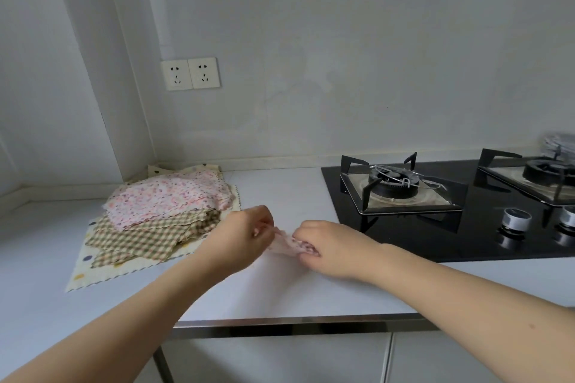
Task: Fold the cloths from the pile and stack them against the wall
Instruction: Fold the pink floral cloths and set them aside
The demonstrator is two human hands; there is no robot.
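Note:
A small pink floral cloth (284, 244) is bunched between my two hands just above the white counter (280, 283). My left hand (245, 235) pinches its left end and my right hand (323, 247) grips its right end. Most of this cloth is hidden by my fingers. To the left, in the corner, lies the pile (165, 211): pink floral cloths on top, green-and-beige checked cloths (146, 239) under them, and a cream dotted cloth (93, 274) spread flat at the bottom. The wall (280, 121) rises behind the counter.
A black gas hob (466, 236) with two burners and two knobs fills the counter's right side, close to my right hand. A double wall socket (189, 73) sits above the pile. The counter's metal front edge (295, 323) runs below my forearms.

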